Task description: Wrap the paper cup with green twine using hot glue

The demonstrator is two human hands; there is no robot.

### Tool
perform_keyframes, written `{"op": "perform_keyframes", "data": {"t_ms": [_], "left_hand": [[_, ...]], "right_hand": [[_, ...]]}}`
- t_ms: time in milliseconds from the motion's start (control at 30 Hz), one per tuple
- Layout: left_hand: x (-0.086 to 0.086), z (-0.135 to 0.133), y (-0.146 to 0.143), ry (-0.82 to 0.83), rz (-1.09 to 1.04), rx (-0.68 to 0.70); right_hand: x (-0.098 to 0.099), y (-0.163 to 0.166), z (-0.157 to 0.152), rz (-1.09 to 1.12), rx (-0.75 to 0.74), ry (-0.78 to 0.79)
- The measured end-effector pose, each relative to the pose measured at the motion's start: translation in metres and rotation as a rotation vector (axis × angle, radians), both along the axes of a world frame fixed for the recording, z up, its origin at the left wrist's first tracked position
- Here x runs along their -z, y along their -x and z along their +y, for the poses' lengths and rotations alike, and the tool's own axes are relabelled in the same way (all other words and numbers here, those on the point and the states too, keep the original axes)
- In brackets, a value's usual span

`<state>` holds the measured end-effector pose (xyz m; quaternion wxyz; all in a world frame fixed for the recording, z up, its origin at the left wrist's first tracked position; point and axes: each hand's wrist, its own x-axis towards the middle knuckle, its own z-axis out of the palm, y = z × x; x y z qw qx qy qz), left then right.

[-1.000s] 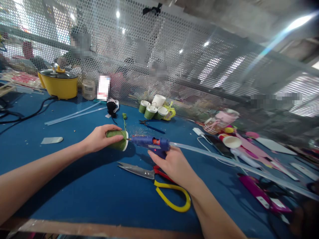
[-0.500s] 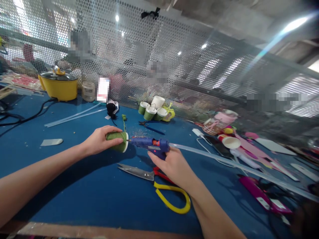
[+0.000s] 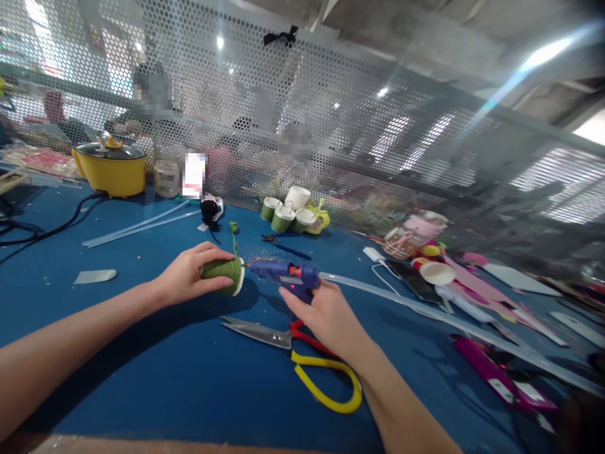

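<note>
Head view: my left hand [image 3: 190, 273] grips the cup [image 3: 222, 271], probably light, crushable, best held mid-body; right hand [image 3: 334, 316] grips the gun [image 3: 278, 271] beside it

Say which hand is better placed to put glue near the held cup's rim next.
Likely the right: the right hand grips the blue glue gun, its nozzle by the white rim, while the left hand holds the green-wrapped cup.
</note>
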<state>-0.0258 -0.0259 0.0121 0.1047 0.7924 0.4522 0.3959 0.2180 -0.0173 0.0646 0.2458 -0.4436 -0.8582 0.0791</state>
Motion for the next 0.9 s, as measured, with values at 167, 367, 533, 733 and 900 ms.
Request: {"op": "perform_keyframes", "data": {"t_ms": [167, 367, 533, 733, 900], "left_hand": [[0.0026, 0.001, 0.0013, -0.057, 0.008, 0.026], [0.0033, 0.0019, 0.0033, -0.071, 0.016, 0.047], [0.0018, 0.0002, 0.003, -0.086, 0.047, 0.07], [0.0013, -0.0002, 0.0021, -0.092, 0.06, 0.093], [0.0015, -0.0004, 0.0016, -0.081, 0.03, 0.065]], "right_hand": [[-0.001, 0.0016, 0.0, 0.017, 0.011, 0.015], [0.0005, 0.0009, -0.0001, 0.027, 0.013, 0.04], [0.0021, 0.0016, 0.0019, 0.024, 0.026, 0.05], [0.0019, 0.0022, 0.0026, -0.001, 0.044, 0.051], [-0.0003, 0.0011, 0.0, 0.001, 0.024, 0.048]]}}
